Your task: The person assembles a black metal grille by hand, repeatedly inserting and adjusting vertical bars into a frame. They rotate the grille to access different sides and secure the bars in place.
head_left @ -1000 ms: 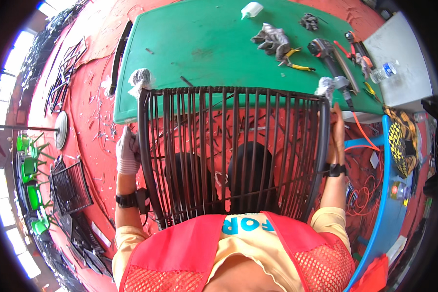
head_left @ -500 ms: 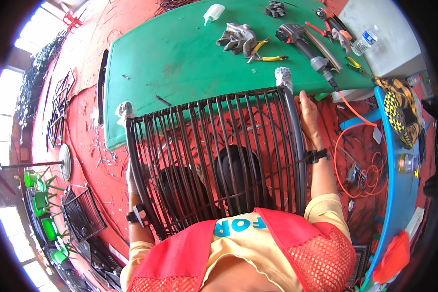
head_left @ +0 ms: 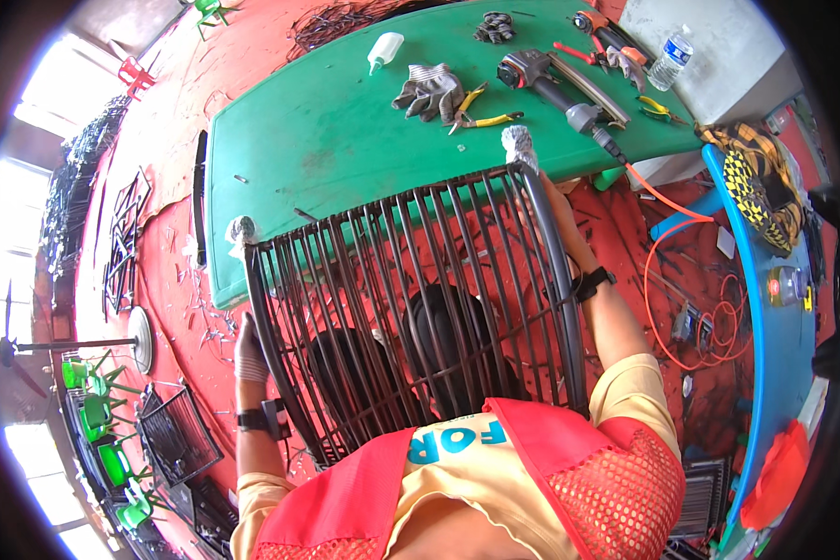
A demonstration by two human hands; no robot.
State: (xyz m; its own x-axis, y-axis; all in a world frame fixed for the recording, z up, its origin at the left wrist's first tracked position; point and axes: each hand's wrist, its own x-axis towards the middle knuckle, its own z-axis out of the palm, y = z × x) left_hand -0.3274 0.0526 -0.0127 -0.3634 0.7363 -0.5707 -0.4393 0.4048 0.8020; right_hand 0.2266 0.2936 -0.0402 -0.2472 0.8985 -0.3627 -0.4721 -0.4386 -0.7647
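Observation:
A dark tubular wicker chair frame [head_left: 411,211], strung with brown strips, leans from my lap to the edge of the green-topped table [head_left: 289,187]. Its two far ends are wrapped in pale padding [head_left: 518,146]. My right hand [head_left: 543,201] is closed round the right rail near its far end, fingers partly hidden behind the tube. Against the left rail, lower down, my left hand [head_left: 250,357] grips the frame in a grey glove with dark fingertips; part of its fingers is out of sight.
On the table lie a grey glove [head_left: 429,91], yellow-handled pliers [head_left: 485,119], a power tool [head_left: 551,89] with an orange hose [head_left: 658,194], a white squeeze bottle [head_left: 385,50] and a water bottle [head_left: 672,60]. A blue table edge [head_left: 761,373] runs along the right. Strip scraps litter the red floor.
My right hand has gone from lying beside the right rail to round it. My left hand has come into fuller view beside the left rail. The view has turned slightly.

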